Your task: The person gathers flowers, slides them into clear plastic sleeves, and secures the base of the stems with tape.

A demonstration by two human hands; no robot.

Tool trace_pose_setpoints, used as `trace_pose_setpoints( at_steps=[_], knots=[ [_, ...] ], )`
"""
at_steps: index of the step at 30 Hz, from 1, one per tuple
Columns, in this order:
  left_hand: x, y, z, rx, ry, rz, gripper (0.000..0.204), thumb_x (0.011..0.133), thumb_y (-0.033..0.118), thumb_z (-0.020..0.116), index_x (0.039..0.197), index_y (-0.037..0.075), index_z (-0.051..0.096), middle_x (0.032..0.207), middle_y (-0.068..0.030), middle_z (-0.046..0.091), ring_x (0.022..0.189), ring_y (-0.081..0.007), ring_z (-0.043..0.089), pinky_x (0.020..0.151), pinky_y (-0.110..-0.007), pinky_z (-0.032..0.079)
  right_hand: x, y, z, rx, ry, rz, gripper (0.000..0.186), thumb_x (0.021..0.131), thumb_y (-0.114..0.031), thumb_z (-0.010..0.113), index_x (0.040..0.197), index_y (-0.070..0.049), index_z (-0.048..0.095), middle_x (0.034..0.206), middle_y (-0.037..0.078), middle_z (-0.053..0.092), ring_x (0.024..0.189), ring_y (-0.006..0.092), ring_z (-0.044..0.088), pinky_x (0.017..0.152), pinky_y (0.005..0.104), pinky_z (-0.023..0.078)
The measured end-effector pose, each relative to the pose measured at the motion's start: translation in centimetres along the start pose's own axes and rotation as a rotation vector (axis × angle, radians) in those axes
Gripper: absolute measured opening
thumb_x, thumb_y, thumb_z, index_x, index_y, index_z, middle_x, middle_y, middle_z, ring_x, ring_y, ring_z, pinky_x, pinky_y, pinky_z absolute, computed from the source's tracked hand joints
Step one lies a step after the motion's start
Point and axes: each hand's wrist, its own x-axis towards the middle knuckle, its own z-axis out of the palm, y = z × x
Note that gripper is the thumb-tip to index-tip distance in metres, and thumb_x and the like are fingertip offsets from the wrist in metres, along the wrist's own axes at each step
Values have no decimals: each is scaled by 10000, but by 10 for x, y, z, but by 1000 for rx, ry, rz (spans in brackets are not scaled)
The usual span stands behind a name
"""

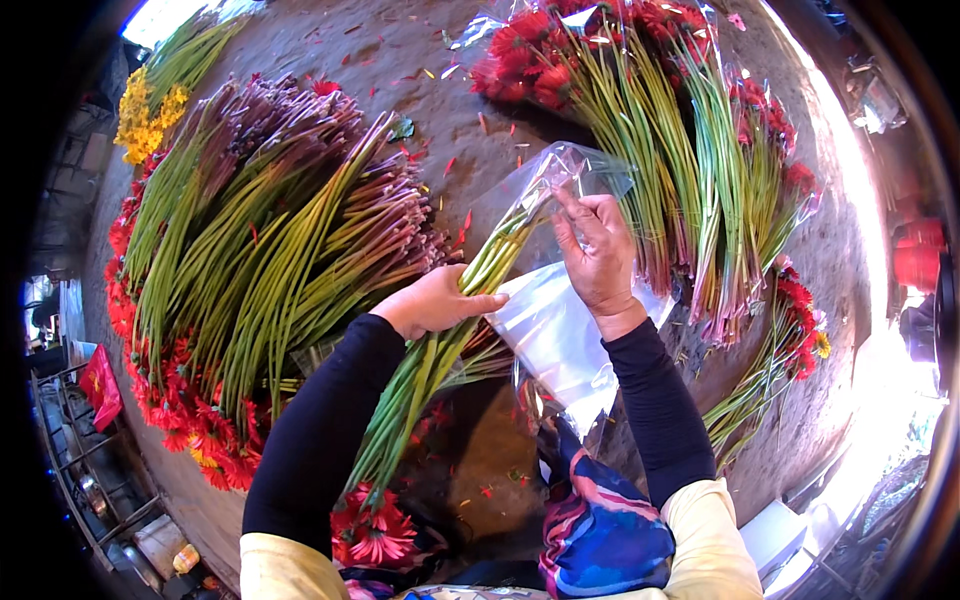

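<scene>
My left hand [435,300] is closed round a bundle of long green flower stems [405,405], whose red gerbera blooms [375,530] hang low by my body. At the upper end of this bundle, my right hand [590,245] has its fingers on a clear plastic sleeve [600,170] over the stem tips, pinching it. A sheet or stack of white, glossy plastic sleeves [550,340] lies below my hands, partly behind the right one.
A large heap of long-stemmed flowers [240,260] covers the left, with yellow blooms [142,110] at its back. Wrapped red bunches [650,150] lie back right, a smaller bunch [760,370] at right. Fallen petals dot the table [350,40]. A metal rack [85,470] stands beyond the left edge.
</scene>
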Motion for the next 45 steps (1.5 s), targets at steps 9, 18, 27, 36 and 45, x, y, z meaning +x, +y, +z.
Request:
trace_pose_setpoints(
  at_steps=[9, 18, 27, 36, 45],
  knots=[
    [-13, 33, 27, -175, -153, -154, 435, 884, 339, 663, 1139, 6, 546, 858, 16, 595, 708, -46, 519, 609, -218, 459, 5, -28, 1, 96, -250, -317, 304, 771, -73, 674, 1067, -138, 681, 809, 43, 547, 728, 215, 578, 620, 311, 480],
    [-29, 6, -3, -442, 169, -50, 272, 904, 333, 627, 971, 72, 585, 787, 10, 617, 633, -66, 565, 565, -242, 462, -25, -60, 21, 301, -108, -108, 283, 771, -38, 685, 1043, -114, 692, 827, 64, 581, 771, 229, 583, 672, 343, 475],
    [-25, -12, -21, -781, 474, 286, 211, 853, 256, 703, 910, 105, 565, 734, 21, 556, 636, -94, 549, 568, -282, 480, -118, -69, 52, 679, -614, 420, 696, 753, -140, 751, 1342, -18, 402, 1288, 89, 475, 1137, 192, 482, 953, 317, 413],
    [-25, -49, -25, -105, 1350, 334, 479, 833, 320, 710, 1130, 53, 445, 1011, -46, 518, 937, -148, 528, 793, -297, 462, -142, -76, 65, 889, -811, 721, 450, 912, -145, 583, 1303, -11, 406, 1015, 51, 589, 901, 116, 560, 816, 276, 467],
    [-19, -20, -47, 361, 1194, 573, 35, 878, 47, 595, 881, 26, 567, 646, -90, 552, 575, -169, 551, 566, -283, 461, -132, -87, 62, 1022, -809, 816, 310, 936, -108, 537, 1221, -31, 442, 862, -4, 545, 732, 77, 540, 657, 242, 465]
  ],
)
